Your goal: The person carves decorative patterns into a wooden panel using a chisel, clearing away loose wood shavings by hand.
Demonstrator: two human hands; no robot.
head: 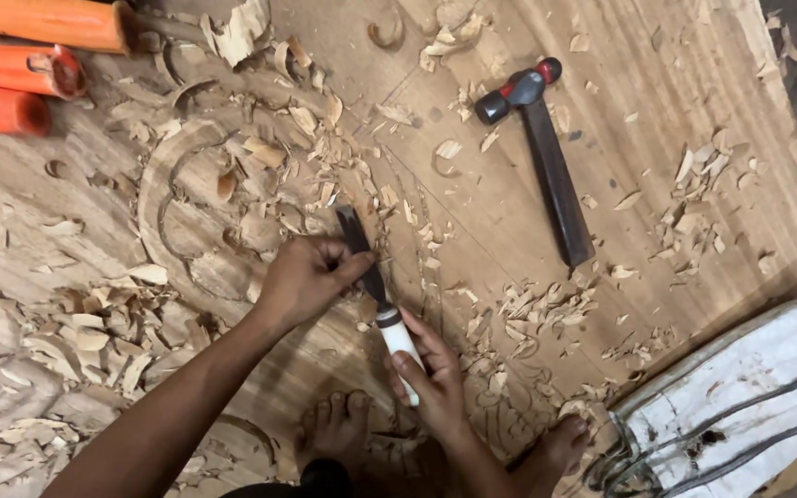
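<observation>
Carving step in hand, as read from this view. You hold a chisel (375, 295) with both hands over a large wooden panel (509, 203) that lies flat and fills most of the frame. Your right hand (435, 369) is clenched around the chisel's pale handle, low in the frame. Your left hand (302, 277) grips the dark blade higher up, thumb and fingers pinching it near the tip. The tip rests on the wood just beside a curved, ring-shaped groove (177, 198) already cut into the panel.

Judgement: this looks like hand-pushed paring along the groove's edge, not struck work, since the hammer (537, 152) lies well apart, up and to the right, untouched. The next push calls for a steady left-hand guide and a low blade angle; your bare feet (334, 429) sit close below the blade line, so keep the stroke directed away from them.

Wood chips (94, 323) are scattered thickly left of the groove and more thinly to the right. Three orange cylinders (20, 69) lie at the upper left corner.

Packages: one white woven sack (740, 397) at the lower right, bulky, with dark stripes along it. I cannot make out any label on it. No signs in view.
</observation>
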